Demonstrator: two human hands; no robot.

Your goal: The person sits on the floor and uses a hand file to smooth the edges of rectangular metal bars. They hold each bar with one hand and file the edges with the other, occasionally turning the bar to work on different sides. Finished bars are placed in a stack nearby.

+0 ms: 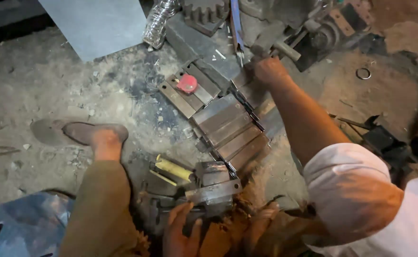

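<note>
A seated worker sorts flat steel on a dusty workshop floor. The left hand [183, 228], at six o'clock in the frame, closes its fingers from below around a short grey flat steel bar [213, 191] that rests across a dark metal block [214, 173]. The right hand [268, 71], stretched out toward one o'clock, is curled at the far end of a row of rectangular grey steel plates [230, 128] laid side by side; what it grips there cannot be made out, though a blue-handled tool [236, 26] stands just beyond it. The bar lies just below the near end of that row. A small red tape measure [187, 84] sits on plates at eleven o'clock from the row's middle, and a yellow-handled tool [173, 169] lies at nine o'clock from the block. The worker's sandalled foot [97, 135] rests well to the left.

By the look of it, the work stands at handling one piece beside the laid-out set; the next move would call for a firm lift of the bar, kept level and clear of the block's edges.
</note>
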